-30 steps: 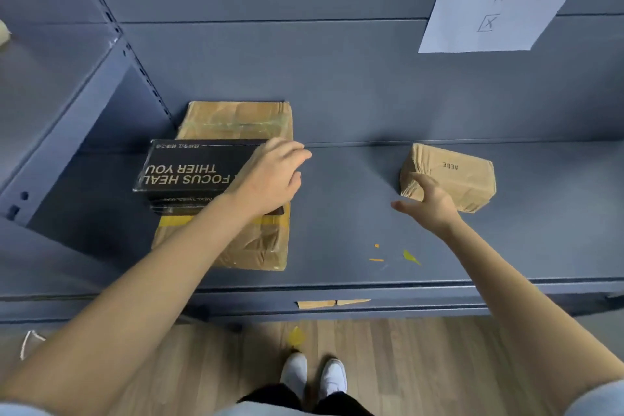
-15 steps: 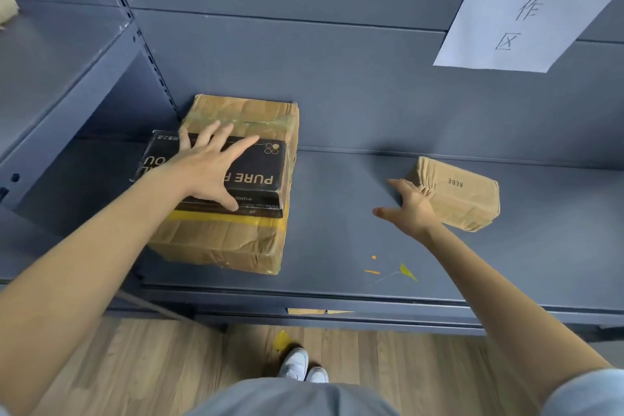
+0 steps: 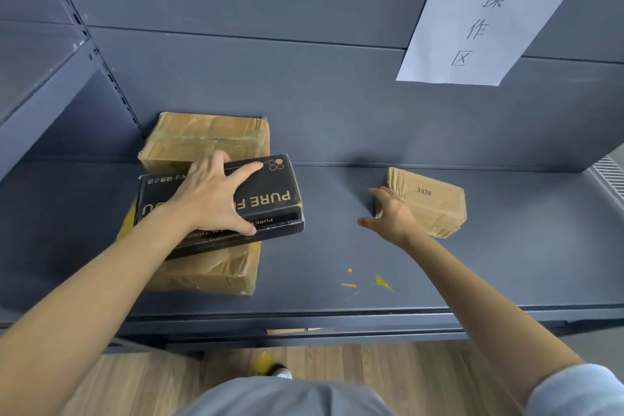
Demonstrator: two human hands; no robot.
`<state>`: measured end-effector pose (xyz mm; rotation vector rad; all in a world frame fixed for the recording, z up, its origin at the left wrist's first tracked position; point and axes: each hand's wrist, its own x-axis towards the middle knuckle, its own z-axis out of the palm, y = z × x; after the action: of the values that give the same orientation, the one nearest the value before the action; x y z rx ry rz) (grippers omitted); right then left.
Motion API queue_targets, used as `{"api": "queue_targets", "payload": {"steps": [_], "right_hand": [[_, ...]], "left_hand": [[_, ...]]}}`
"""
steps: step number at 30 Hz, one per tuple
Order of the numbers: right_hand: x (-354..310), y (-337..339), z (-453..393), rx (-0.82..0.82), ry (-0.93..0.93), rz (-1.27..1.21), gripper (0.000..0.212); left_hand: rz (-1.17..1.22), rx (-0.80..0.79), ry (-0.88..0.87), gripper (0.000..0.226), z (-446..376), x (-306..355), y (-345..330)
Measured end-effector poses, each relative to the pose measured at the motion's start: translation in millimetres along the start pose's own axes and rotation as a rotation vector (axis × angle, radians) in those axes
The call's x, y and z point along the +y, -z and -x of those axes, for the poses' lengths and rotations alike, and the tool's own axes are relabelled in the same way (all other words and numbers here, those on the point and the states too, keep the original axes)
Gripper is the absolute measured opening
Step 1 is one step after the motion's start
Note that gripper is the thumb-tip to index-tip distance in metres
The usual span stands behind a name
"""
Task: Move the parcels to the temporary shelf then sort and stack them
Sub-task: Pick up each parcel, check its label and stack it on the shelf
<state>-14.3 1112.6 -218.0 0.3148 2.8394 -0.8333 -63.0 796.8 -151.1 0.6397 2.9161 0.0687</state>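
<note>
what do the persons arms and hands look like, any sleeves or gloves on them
Both forearms are bare. The left hand and the right hand wear no gloves, rings or watch that can be seen. A light blue sleeve covers the right upper arm.

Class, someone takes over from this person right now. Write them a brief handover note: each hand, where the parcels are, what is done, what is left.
Left hand: spread over the black box, thumb on its front edge, gripping it.
Right hand: open, at the near left corner of the small brown parcel; not gripping it.
Parcels: black box lies askew on the large brown parcel, at the left of the shelf. Small parcel sits alone on the right.
Done: all three are on the shelf.
Left: square up the black box, probably add the small parcel to the stack.
</note>
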Motion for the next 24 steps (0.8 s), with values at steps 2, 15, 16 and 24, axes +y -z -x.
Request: {"api": "queue_targets", "payload": {"steps": [2, 15, 16, 24], "right_hand": [[9, 10, -3, 0.031, -0.016, 0.01, 0.07], [80, 54, -59, 0.002, -0.217, 0.52, 0.113], [84, 54, -62, -0.031, -0.225, 0.535, 0.117], [82, 48, -58, -0.023, -0.243, 0.528, 0.092]], "left_hand": [[0.032, 0.05, -0.032, 0.116, -8, 21, 6], [-0.17, 0.123, -0.015, 0.117, -45, 88, -2], [-0.176, 0.115, -0.007, 0.117, -44, 89, -5], [-0.172, 0.091, 0.037, 0.116, -41, 102, -18]]}}
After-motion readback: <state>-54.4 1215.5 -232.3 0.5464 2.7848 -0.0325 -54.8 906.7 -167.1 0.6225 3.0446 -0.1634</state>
